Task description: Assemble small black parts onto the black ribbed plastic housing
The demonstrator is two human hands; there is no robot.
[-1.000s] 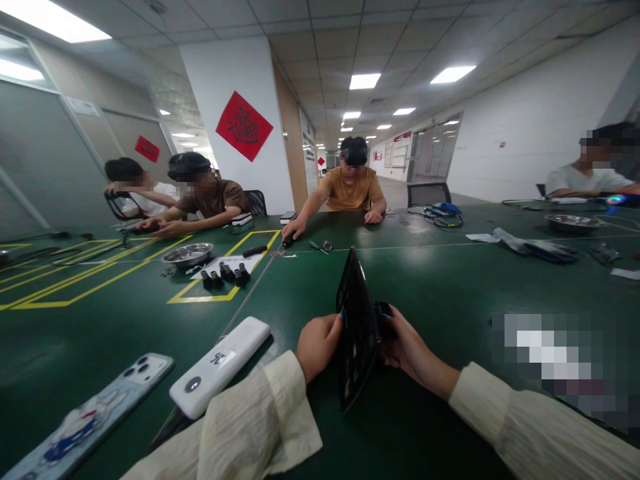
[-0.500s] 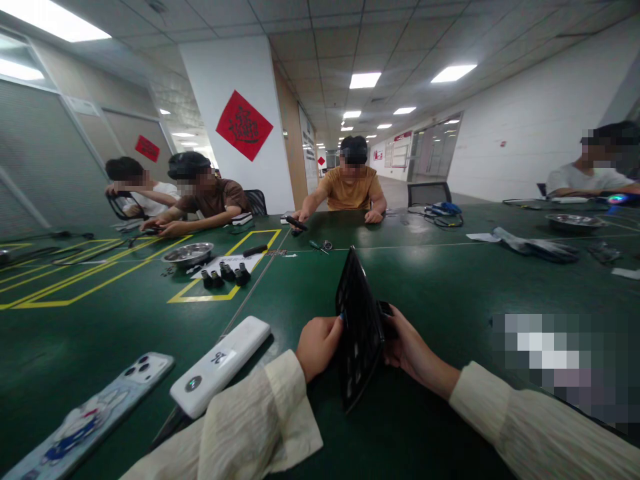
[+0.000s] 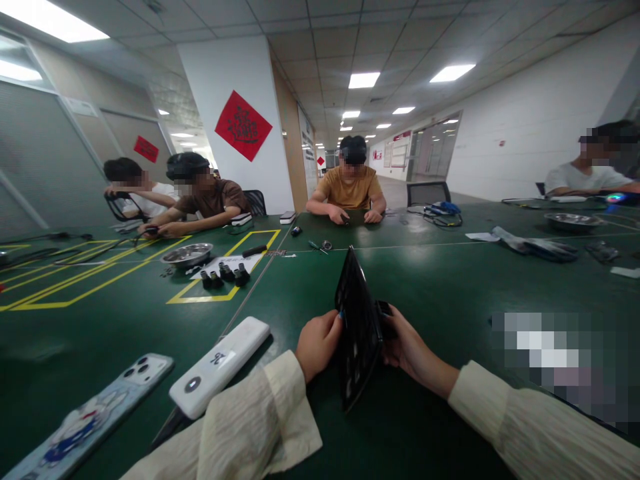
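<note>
1. A thin dark panel is being held on edge between two hands at the near side of a green table; whether its lower edge is touching the tabletop cannot be told.
2. The panel's left side is being pinched by the left hand, with the thumb pressed against it and the fingers curled.
3. A small dark piece at the panel's right side is being gripped by the right hand, its fingers closed and partly hidden.
4. A white power bank is being partly overlapped by the left sleeve; a phone is lying farther left.
5. Opposite, a small dark object is being handled by a person in a mustard shirt.
</note>
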